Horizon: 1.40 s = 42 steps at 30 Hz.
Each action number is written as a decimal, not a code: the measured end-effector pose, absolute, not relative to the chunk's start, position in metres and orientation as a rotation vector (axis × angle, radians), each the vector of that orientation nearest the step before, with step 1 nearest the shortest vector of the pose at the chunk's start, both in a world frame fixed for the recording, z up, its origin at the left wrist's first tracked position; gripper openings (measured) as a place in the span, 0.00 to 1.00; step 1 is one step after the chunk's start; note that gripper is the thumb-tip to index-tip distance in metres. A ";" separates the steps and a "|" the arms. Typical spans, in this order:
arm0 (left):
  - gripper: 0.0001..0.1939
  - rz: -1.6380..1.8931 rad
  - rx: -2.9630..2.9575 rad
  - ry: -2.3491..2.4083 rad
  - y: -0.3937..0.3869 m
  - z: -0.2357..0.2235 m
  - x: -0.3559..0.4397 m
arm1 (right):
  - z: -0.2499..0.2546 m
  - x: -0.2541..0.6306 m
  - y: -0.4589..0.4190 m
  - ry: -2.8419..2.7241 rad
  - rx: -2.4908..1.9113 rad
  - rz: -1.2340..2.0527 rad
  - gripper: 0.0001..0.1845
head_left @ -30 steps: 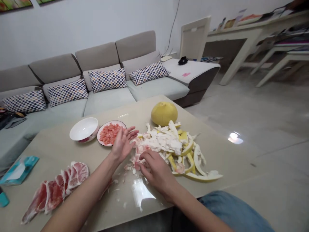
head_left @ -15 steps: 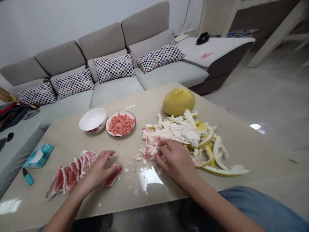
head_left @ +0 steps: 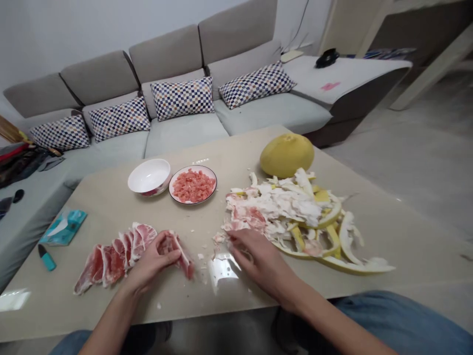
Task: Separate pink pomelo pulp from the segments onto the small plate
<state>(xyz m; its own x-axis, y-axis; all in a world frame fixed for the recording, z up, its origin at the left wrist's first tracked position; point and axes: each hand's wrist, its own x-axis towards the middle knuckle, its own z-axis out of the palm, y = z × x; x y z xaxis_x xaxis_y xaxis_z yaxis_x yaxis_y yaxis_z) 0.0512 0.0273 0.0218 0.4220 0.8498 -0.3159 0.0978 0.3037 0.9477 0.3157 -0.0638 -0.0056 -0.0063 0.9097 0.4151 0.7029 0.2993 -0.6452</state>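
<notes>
My left hand (head_left: 157, 259) is closed on a reddish pomelo segment (head_left: 184, 259), held just above the table near its front edge. A row of several pomelo segments (head_left: 111, 261), with white membrane on them, lies left of that hand. My right hand (head_left: 260, 259), fingers curved and apart, hovers at the near left edge of a heap of white pith, membrane and yellow peel (head_left: 291, 204). I see nothing in its grasp. A plate of red pomelo pulp (head_left: 194, 186) sits beyond the hands, with a white bowl (head_left: 150, 176) beside it.
A whole yellow pomelo (head_left: 287, 155) stands behind the heap. A teal tissue pack (head_left: 64, 228) and a teal-and-black capped object (head_left: 47, 258) lie at the table's left. Small membrane scraps dot the glossy table (head_left: 177, 301). A grey sofa (head_left: 185, 129) with checked cushions runs behind.
My left hand has taken up the segment that lay on the table. My right hand has drawn slightly toward me from the heap. The view has shifted a little.
</notes>
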 end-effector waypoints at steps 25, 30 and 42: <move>0.23 0.475 0.849 0.759 -0.032 0.029 0.081 | 0.015 0.271 -0.074 -1.368 -1.323 1.114 0.17; 0.33 0.726 0.908 0.897 -0.040 0.014 0.090 | 0.013 0.263 -0.075 -1.162 -1.394 1.273 0.15; 0.24 0.910 0.995 0.999 -0.052 0.002 0.101 | 0.019 0.258 -0.078 -0.957 -1.440 1.381 0.16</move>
<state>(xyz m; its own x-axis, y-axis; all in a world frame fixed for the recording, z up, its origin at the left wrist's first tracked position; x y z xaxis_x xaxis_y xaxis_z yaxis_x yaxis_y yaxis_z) 0.1007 -0.0517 0.0019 0.2819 0.9300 -0.2357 -0.1486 0.2850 0.9470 0.2577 -0.0778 0.0192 0.0783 0.9498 -0.3029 -0.0499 -0.2997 -0.9527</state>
